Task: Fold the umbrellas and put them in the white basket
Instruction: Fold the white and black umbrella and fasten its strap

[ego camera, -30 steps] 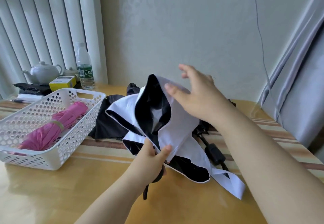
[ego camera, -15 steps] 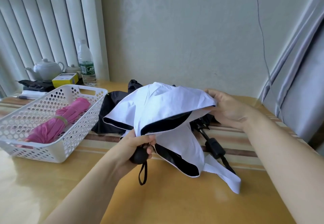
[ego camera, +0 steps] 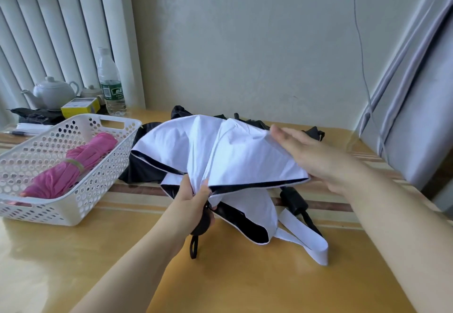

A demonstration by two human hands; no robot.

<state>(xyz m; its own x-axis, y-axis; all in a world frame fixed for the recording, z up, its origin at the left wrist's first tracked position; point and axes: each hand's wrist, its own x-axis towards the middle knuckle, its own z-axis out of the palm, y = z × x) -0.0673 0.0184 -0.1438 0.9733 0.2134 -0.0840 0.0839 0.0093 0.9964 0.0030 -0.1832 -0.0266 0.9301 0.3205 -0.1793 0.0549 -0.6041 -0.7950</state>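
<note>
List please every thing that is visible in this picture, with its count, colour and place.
white umbrella: 1, white with black lining, table middle, half folded
black umbrella: 1, black, under and behind the white umbrella
pink umbrella: 1, pink, folded, inside the basket
basket: 1, white, table left
teapot: 1, white, far left
box: 1, yellow, beside the teapot
water bottle: 1, clear, green label, behind the basket
table: 1, yellow-brown
left hand: 1, grips the white umbrella's handle
right hand: 1, flat on the white canopy
</note>
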